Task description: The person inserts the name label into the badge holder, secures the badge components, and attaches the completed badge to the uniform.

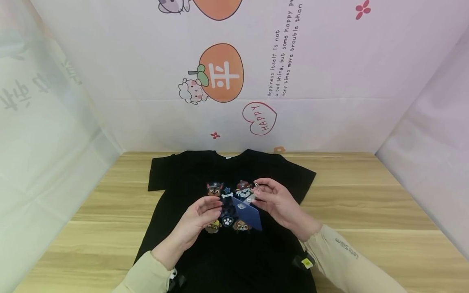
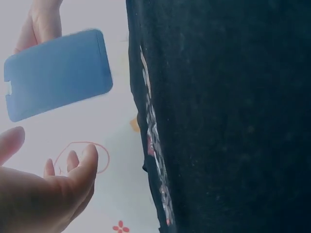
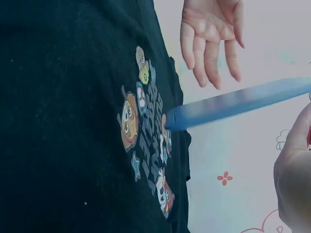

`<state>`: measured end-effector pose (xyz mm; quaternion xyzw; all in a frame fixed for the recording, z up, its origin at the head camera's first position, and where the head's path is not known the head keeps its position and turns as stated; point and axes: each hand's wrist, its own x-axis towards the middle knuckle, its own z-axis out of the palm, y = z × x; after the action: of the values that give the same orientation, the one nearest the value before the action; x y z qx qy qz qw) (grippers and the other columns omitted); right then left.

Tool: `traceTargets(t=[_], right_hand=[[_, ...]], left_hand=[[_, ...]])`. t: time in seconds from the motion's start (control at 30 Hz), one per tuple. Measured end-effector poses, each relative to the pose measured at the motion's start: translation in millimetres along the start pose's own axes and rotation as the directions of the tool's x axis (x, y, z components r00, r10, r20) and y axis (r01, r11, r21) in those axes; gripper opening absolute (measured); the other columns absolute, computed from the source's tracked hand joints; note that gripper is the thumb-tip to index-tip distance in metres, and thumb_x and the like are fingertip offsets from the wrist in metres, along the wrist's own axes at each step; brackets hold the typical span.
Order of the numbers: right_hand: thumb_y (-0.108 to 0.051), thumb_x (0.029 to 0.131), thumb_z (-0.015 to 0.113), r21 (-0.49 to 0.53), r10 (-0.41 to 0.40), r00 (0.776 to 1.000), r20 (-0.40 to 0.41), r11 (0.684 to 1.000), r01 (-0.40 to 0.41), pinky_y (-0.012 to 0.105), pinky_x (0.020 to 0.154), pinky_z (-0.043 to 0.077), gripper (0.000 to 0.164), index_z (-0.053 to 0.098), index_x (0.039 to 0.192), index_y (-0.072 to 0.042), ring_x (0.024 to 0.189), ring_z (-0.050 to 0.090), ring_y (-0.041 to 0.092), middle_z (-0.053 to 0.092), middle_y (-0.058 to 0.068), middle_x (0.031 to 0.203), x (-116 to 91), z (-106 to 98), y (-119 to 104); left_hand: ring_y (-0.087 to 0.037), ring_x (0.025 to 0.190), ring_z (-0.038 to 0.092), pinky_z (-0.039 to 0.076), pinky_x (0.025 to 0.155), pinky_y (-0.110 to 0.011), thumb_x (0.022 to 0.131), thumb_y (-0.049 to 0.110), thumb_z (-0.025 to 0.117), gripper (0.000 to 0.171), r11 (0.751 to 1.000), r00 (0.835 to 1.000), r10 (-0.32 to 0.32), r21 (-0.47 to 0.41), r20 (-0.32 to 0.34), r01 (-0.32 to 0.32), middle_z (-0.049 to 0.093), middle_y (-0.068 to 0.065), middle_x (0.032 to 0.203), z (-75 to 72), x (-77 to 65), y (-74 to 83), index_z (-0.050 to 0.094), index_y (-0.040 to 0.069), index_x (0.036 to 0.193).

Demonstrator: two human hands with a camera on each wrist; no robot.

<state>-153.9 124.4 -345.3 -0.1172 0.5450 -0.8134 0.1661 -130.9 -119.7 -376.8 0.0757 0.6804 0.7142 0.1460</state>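
A flat blue card holder point(image 1: 248, 215) hangs tilted over the printed front of a black T-shirt point(image 1: 227, 260). My right hand point(image 1: 276, 203) pinches the small clip point(image 1: 250, 199) at the holder's upper end. Seen in the left wrist view, the card holder point(image 2: 58, 75) shows a smooth broad face with a notch at one short edge. My left hand point(image 1: 201, 217) is just left of the holder, apart from it. Its fingers point(image 3: 211, 63) are extended and hold nothing in the right wrist view, where the holder appears nearly edge-on.
The T-shirt lies spread on a wood-grain table point(image 1: 366, 203), cartoon dog prints at its chest. A white cloth point(image 1: 329, 73) with orange drawings and lettering hangs behind the table, and pale sheets point(image 1: 44, 122) flank both sides.
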Motion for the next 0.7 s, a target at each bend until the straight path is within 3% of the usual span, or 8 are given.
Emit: traceTargets(t=[0.13, 0.23, 0.33, 0.5, 0.7], right_hand=[[0.003, 0.095, 0.049, -0.025, 0.01, 1.0, -0.008, 1.0, -0.011, 0.02, 0.078, 0.055, 0.019, 0.052, 0.107, -0.011, 0.082, 0.062, 0.007, 0.059, -0.002, 0.091, -1, -3, 0], [0.003, 0.094, 0.05, -0.042, 0.018, 1.0, -0.009, 0.999, -0.019, 0.021, 0.077, 0.055, 0.019, 0.052, 0.107, -0.011, 0.082, 0.062, 0.007, 0.06, 0.0, 0.092, -1, -4, 0], [0.002, 0.094, 0.051, -0.064, 0.022, 1.0, -0.005, 0.998, -0.022, 0.021, 0.077, 0.055, 0.018, 0.052, 0.108, -0.01, 0.083, 0.062, 0.008, 0.059, 0.001, 0.093, -2, -3, -1], [0.001, 0.095, 0.051, -0.079, 0.022, 1.0, 0.001, 0.997, -0.022, 0.02, 0.077, 0.055, 0.017, 0.051, 0.109, -0.009, 0.083, 0.062, 0.009, 0.059, 0.001, 0.095, -2, -1, -1], [0.002, 0.094, 0.051, -0.063, 0.015, 1.0, 0.01, 0.998, -0.015, 0.02, 0.077, 0.055, 0.018, 0.052, 0.108, -0.009, 0.082, 0.063, 0.008, 0.059, 0.002, 0.093, -3, 1, -2]], left_hand=[[-0.037, 0.127, 0.045, 0.045, 0.102, -0.034, 0.091, 0.006, 0.061, 0.044, 0.993, 0.999, 0.051, 0.111, -0.02, -0.048, 0.048, -0.025, 0.134, 4.5, 1.5, 3.1, 0.045, -0.003, 0.131], [-0.032, 0.126, 0.048, 0.038, 0.107, -0.045, 0.088, 0.008, 0.065, 0.043, 0.966, 0.993, 0.113, 0.24, -0.038, -0.1, 0.054, -0.017, 0.131, 9.7, 4.0, 7.0, 0.051, 0.003, 0.129], [-0.029, 0.126, 0.049, 0.035, 0.109, -0.048, 0.085, 0.009, 0.07, 0.046, 0.931, 0.984, 0.176, 0.329, -0.021, -0.16, 0.056, -0.013, 0.13, 15.5, 6.3, 11.6, 0.052, 0.005, 0.128], [-0.033, 0.125, 0.048, 0.035, 0.108, -0.05, 0.083, 0.007, 0.071, 0.047, 0.907, 0.973, 0.227, 0.352, 0.054, -0.231, 0.054, -0.017, 0.131, 23.1, 9.5, 17.1, 0.053, 0.001, 0.127], [-0.03, 0.124, 0.05, 0.036, 0.108, -0.049, 0.084, 0.008, 0.07, 0.044, 0.914, 0.975, 0.211, 0.342, 0.064, -0.22, 0.056, -0.014, 0.129, 30.1, 14.0, 15.8, 0.055, 0.003, 0.125]])
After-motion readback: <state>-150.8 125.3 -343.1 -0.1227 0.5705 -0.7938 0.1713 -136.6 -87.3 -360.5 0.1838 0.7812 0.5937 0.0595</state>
